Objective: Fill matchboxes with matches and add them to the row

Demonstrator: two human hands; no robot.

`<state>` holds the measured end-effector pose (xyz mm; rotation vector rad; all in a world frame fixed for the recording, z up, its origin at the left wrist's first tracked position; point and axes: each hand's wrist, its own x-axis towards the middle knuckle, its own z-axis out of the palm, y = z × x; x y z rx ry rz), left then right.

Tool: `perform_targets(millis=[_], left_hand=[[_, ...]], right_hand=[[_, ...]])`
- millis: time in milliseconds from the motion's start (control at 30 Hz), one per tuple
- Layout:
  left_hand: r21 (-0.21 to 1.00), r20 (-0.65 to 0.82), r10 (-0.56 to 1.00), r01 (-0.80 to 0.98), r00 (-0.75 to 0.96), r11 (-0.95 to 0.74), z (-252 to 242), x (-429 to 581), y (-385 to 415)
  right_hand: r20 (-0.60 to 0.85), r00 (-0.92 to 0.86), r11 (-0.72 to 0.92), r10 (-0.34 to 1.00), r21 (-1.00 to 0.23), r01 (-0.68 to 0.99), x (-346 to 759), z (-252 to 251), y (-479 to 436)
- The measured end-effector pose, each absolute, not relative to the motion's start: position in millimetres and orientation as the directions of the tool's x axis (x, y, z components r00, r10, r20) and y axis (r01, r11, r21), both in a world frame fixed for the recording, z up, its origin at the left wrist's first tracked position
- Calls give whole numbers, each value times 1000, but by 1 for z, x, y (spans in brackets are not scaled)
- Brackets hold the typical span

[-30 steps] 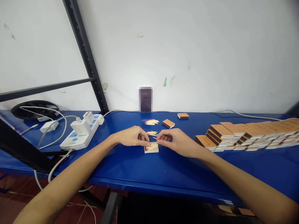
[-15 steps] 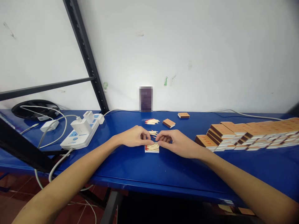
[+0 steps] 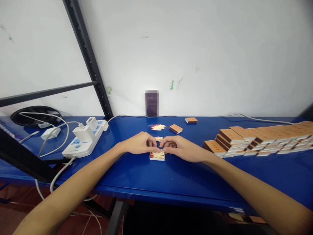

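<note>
An open matchbox tray [image 3: 157,156] full of red-tipped matches lies on the blue table [image 3: 151,178] in front of me. My left hand [image 3: 139,143] and my right hand [image 3: 179,147] meet just above its far edge, fingers curled and fingertips pinched together over the matches. What the fingertips hold is too small to make out. A few loose matches [image 3: 159,139] show between the hands. Farther back lie a small pile of matches [image 3: 158,127] and two closed matchboxes [image 3: 176,129] [image 3: 191,120].
Stacked rows of matchboxes [image 3: 256,138] fill the right side of the table. A white power strip [image 3: 83,138] with chargers and cables sits at the left, beside a black shelf frame [image 3: 90,62]. A blurred dark object [image 3: 151,103] leans against the wall.
Both hands have drawn closer together over the tray, and the right fingertips now touch the left ones. The view has shifted slightly.
</note>
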<state>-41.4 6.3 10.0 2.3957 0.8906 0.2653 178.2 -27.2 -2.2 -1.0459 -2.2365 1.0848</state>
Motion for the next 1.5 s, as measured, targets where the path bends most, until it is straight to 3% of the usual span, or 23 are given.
perform_targets(millis=[300, 433, 533, 633, 733, 800, 933, 1133, 1267, 1500], left_hand=[[576, -16, 637, 528, 771, -624, 13, -42, 4], [531, -52, 611, 540, 790, -653, 19, -42, -1], [442, -48, 584, 541, 811, -715, 20, -43, -2], [277, 42, 599, 567, 799, -776, 18, -43, 0], [138, 112, 577, 562, 809, -816, 16, -44, 2], [108, 114, 565, 555, 817, -825, 16, -43, 1], [135, 101, 557, 544, 824, -829, 16, -41, -3], [273, 174, 573, 520, 801, -809, 9, -42, 5], [218, 285, 673, 637, 683, -739, 0, -49, 21], [169, 226, 658, 636, 719, -753, -13, -51, 29]], right_hand=[[68, -607, 420, 792, -782, 461, 173, -10, -27], [149, -529, 456, 836, -726, 515, 173, -12, -24], [288, -427, 511, 857, -581, 634, 179, -17, -18], [403, -403, 558, 822, -428, 711, 185, -22, -11], [389, -418, 559, 821, -401, 726, 186, -26, -8], [365, -442, 566, 819, -393, 725, 185, -26, -9], [331, -503, 600, 799, -365, 712, 182, -26, -9], [292, -543, 616, 787, -327, 717, 177, -26, 1], [274, -519, 586, 810, -330, 740, 175, -22, 9], [226, -558, 599, 799, -391, 699, 175, -19, 16]])
